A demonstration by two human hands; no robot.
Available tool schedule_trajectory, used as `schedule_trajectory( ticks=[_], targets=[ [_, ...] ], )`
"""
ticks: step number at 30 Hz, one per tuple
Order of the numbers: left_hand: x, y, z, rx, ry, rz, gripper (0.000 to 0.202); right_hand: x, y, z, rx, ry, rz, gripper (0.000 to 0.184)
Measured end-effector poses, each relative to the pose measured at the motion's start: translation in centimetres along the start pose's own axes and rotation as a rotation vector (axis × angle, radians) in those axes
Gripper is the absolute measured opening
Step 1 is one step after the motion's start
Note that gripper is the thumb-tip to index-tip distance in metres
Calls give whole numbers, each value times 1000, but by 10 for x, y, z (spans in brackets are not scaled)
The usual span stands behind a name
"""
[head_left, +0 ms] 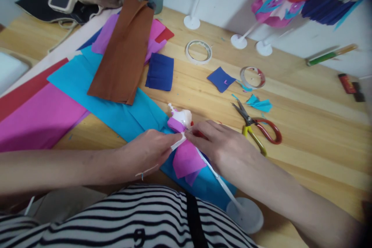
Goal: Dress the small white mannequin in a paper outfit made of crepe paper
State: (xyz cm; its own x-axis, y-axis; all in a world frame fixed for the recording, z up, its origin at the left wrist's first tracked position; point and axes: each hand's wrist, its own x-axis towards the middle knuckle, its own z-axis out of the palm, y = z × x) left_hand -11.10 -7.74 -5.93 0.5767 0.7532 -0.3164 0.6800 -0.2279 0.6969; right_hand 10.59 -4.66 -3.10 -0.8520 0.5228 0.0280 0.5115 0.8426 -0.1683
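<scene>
A paper-wrapped figure [181, 118] on a white stick [217, 176] is pinched just below its head by the fingertips of the left hand [148, 151] and right hand [223, 143], above cyan crepe paper [145, 112] on the counter [305, 104]. The whole is judged light; the stick seems stiff, the magenta crepe skirt [187, 159] soft and easily torn. It is best held by the stick, with the crepe left uncrushed.

At nine o'clock, the left edge cuts off a white thing [11, 73]. At four o'clock, the right hand [222, 143] covers part of something red [200, 135].
</scene>
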Motion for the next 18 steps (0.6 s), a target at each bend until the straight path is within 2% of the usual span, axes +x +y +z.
schedule_trajectory(
  ticks=[5, 10, 15, 18],
  targets=[
    [5, 6, -14, -137, -50, -6, 20, -1, 0, 3, -3, 8, -13, 20],
    [10, 6, -21, -231, -119, -54, 25, -1, 1, 4, -17, 29, -13, 19],
    [8, 4, -14, -80, -221, 20, 14, -1, 2, 1, -21, 18, -24, 23],
    [4, 10, -15, 116, -298, -11, 12, 0, 1, -1, -22, 10, -22, 24]
  ],
)
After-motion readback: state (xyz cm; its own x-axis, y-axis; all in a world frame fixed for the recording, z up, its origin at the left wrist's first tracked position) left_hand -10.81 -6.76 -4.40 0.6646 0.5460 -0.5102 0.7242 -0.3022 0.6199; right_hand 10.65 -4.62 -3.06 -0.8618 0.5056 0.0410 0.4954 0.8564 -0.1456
